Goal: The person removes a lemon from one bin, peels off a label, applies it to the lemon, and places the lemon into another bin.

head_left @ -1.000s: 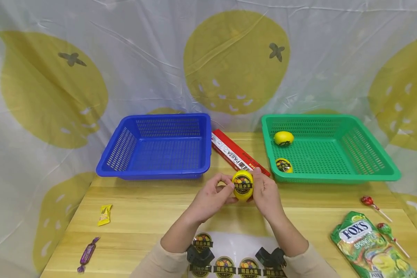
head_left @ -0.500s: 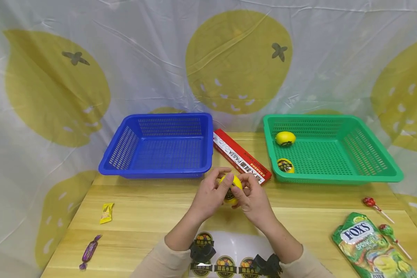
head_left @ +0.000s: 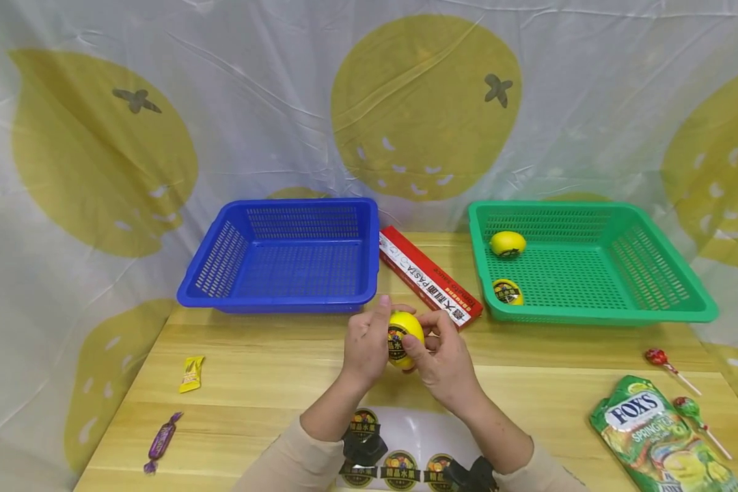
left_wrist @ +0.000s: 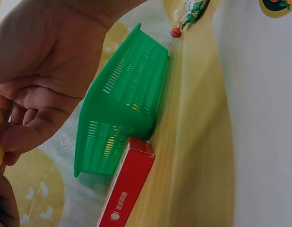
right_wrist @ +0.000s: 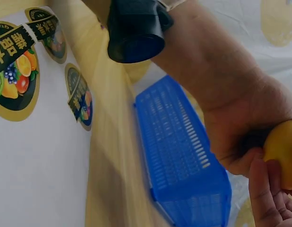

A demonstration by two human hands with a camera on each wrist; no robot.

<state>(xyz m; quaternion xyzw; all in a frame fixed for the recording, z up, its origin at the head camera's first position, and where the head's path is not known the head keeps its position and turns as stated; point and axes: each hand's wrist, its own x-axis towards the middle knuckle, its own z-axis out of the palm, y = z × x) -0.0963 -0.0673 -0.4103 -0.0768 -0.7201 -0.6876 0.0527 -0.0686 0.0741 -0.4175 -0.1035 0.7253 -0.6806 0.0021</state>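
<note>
Both hands hold a yellow lemon [head_left: 404,336] with a round black sticker just above the wooden table [head_left: 264,383], in front of the blue basket [head_left: 289,256]. My left hand [head_left: 365,345] grips its left side with curled fingers. My right hand [head_left: 441,355] pinches its right side, the thumb [head_left: 413,350] pressing near the sticker. In the right wrist view the lemon [right_wrist: 283,153] shows at the right edge against the left hand [right_wrist: 231,111]. The green basket [head_left: 590,263] holds two stickered lemons [head_left: 507,243] [head_left: 507,292].
A red pasta box [head_left: 429,279] lies between the baskets. A sticker sheet [head_left: 400,451] lies at the near edge under my wrists. A yellow candy [head_left: 191,373] and a purple candy [head_left: 161,443] lie on the left; a Fox's bag [head_left: 658,437] and two lollipops [head_left: 670,369] lie on the right.
Both hands have moved the lemon left, toward the blue basket, and turned it; its sticker, which faced me, now faces down and left. The right thumb has come onto it.
</note>
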